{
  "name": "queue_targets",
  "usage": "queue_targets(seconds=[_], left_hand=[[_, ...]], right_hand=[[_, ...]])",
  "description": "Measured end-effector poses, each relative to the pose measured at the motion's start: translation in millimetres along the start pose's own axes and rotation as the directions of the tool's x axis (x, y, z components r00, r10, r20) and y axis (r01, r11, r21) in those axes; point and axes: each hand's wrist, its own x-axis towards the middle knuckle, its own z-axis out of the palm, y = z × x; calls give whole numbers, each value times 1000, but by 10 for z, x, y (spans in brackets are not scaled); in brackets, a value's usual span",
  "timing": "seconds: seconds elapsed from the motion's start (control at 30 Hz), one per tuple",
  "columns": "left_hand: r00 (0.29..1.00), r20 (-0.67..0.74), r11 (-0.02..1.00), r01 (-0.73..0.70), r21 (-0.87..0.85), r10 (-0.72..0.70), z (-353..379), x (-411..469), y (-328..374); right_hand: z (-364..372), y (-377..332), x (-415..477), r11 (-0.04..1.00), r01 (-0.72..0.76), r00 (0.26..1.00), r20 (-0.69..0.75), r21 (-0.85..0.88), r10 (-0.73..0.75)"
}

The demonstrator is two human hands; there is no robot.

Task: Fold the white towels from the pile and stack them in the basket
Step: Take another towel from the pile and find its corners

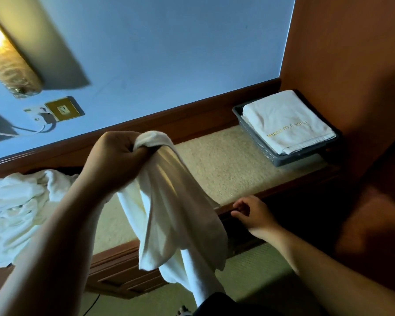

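— Anything obscured?
— The pile (14,201) is cut off at left; the hanging towel (176,213) has its lower end hidden.
— Hands?
— The left hand (116,156) is raised, clenched round the towel's top. The right hand (253,215) is low by the counter (214,160), fingers slack, empty. The folded towels (287,124) sit in the basket (255,137), far right.

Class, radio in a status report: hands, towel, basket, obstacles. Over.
Left hand grips hanging towel, unfolded. Right hand open, empty, by counter edge. Basket holds folded towels; pile waits left. Nothing between towel and basket.

Bare forearms (55,236), dark garment (217,303) below
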Motion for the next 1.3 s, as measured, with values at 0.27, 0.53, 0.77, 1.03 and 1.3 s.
queue_targets(seconds=[0.27, 0.53, 0.77, 1.03, 1.3], left_hand=[[976, 213, 990, -69, 127, 41, 271, -15, 94], [997, -58, 991, 58, 122, -52, -236, 31, -92], [987, -115, 977, 132, 167, -113, -307, -34, -425], [971, 149, 952, 142, 272, -187, 36, -182, -694], [905, 418, 990, -124, 72, 83, 35, -398, -77]], right_hand=[[136, -1261, 59, 883, 444, 896, -57, 152, -440], [147, -351, 195, 988, 156, 970, 195, -22, -148], [-244, -148, 368, 992, -123, 986, -117, -7, 121], [-740, -1057, 168, 942, 195, 902, -427, 274, -63], [-727, -1631, -587, 918, 306, 942, 57, 251, -330]])
